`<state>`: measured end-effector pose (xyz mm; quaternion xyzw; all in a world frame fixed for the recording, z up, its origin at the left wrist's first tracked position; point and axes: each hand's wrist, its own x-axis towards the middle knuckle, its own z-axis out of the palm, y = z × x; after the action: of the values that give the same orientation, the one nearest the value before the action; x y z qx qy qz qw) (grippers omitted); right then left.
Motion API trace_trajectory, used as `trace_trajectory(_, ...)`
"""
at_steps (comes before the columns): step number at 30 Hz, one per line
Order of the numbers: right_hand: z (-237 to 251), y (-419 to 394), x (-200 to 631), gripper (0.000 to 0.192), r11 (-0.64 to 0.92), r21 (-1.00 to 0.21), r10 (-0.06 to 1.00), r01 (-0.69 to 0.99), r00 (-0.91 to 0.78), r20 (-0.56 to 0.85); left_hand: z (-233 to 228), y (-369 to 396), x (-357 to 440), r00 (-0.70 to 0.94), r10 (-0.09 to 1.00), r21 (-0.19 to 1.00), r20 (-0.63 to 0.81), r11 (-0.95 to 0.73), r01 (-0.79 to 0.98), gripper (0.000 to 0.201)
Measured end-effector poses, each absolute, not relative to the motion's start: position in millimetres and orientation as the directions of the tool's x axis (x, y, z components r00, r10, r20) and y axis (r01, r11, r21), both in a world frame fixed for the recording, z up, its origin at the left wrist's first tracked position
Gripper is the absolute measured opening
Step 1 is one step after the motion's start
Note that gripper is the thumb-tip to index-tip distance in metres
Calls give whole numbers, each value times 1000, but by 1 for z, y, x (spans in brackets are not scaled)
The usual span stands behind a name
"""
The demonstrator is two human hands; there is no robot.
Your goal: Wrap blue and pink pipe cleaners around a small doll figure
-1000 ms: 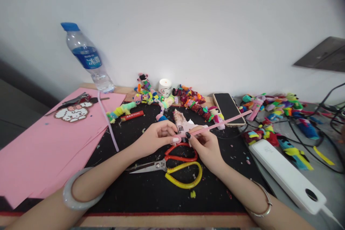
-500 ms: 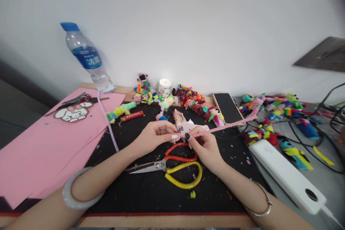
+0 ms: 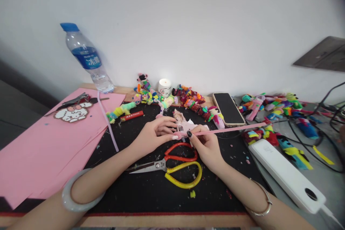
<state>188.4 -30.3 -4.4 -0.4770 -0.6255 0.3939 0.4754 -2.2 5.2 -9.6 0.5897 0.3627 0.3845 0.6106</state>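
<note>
Over the black mat [image 3: 151, 190], my left hand [image 3: 156, 134] and my right hand [image 3: 206, 145] meet at the middle of the desk. Both pinch one end of a long pink pipe cleaner [image 3: 231, 129], whose free end stretches out to the right over the cables. The pinched end looks curled between my fingertips. Just behind my fingers lies a pink-and-white glue gun [image 3: 184, 124]. Scissors [image 3: 172, 167] with red and yellow handles lie flat on the mat right below my hands.
A water bottle [image 3: 86, 59] stands back left beside pink foam sheets [image 3: 45, 140]. Colourful pipe-cleaner figures [image 3: 188, 100] line the back edge, with a small white jar [image 3: 165, 87] and a phone [image 3: 228, 107]. A white power strip [image 3: 285, 174] and cables [image 3: 323, 129] fill the right.
The free end of the pink pipe cleaner has swung downward and to the right, from pointing up over the phone to lying nearly level. Both hands kept their grip in place.
</note>
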Motion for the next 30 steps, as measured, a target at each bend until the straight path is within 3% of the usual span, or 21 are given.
trace_trajectory(8,-7,-30,189,19,235,-948,971,214,-93,219,-5,10,-8,252,953,976,168,-198,95,23)
trace_trajectory(19,-5,-31,189,20,218,-954,975,208,-85,204,-3,7,-10,399,907,912,137,-272,306,22)
trace_trajectory(30,-5,-30,188,23,196,-964,980,177,-67,187,-7,6,-4,520,854,1000,7,-14,9,32)
